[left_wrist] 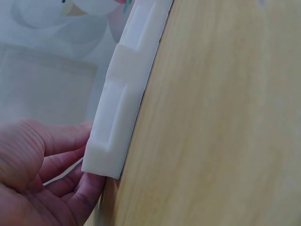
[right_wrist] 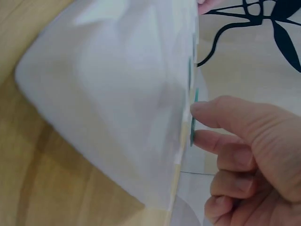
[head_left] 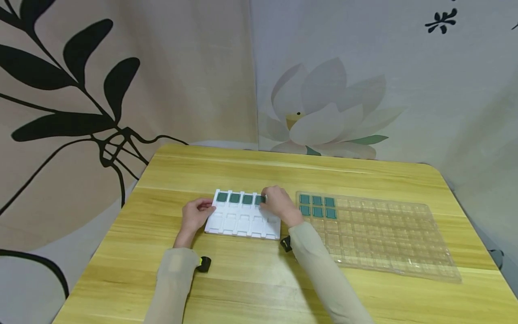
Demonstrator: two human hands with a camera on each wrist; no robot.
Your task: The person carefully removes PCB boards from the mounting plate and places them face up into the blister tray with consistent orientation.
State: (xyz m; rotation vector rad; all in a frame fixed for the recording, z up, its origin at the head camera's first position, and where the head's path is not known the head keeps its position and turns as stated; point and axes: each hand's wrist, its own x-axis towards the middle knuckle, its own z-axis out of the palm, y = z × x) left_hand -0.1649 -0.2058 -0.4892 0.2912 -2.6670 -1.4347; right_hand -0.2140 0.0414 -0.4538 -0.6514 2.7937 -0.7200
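A white compartmented tray (head_left: pixel 230 221) lies on the table, with small dark green rectangular pieces (head_left: pixel 234 198) along its far row. My left hand (head_left: pixel 196 213) holds the tray's left end; in the left wrist view, the thumb lies against the edge and the fingers reach its corner. Above the far row, toward the right, my right hand (head_left: pixel 281 204) pinches a thin green rectangular piece (right_wrist: pixel 193 132) between thumb and index finger, the other fingers curled. Whether this piece touches the slot floor I cannot tell. The hand covers the row's right end.
To the right lies a large clear plastic tray (head_left: pixel 384 234) with many shallow pockets; several green pieces (head_left: pixel 317 211) sit in its far left corner. The wooden table (head_left: pixel 238 279) ends at a printed curtain (head_left: pixel 194 72). Black wrist cameras are strapped to both wrists.
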